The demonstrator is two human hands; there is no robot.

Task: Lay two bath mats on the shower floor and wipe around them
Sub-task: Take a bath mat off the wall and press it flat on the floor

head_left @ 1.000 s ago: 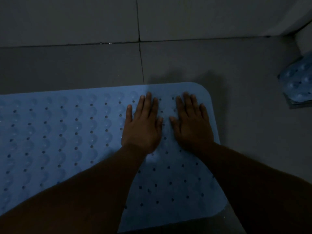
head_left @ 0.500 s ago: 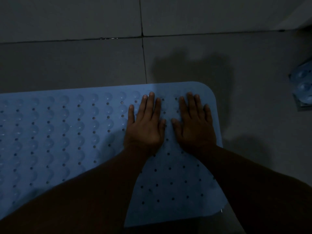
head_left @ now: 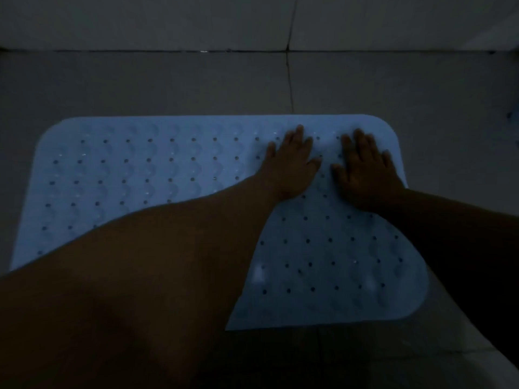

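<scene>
My light blue bath mat [head_left: 157, 175] lies flat on the gray tiled shower floor [head_left: 168, 85], its long far edge running close to the foot of the wall [head_left: 140, 21]. Both my hands press down on the mat near its far right corner, fingers straight and lightly spread. My left hand [head_left: 292, 167] and right hand [head_left: 365, 175] sit side by side, just apart, thumbs pointing toward each other.

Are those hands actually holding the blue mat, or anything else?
Nothing is held. The left hand and right hand lie flat, fingers straight, pressing on the blue bath mat near its far right corner.
</scene>
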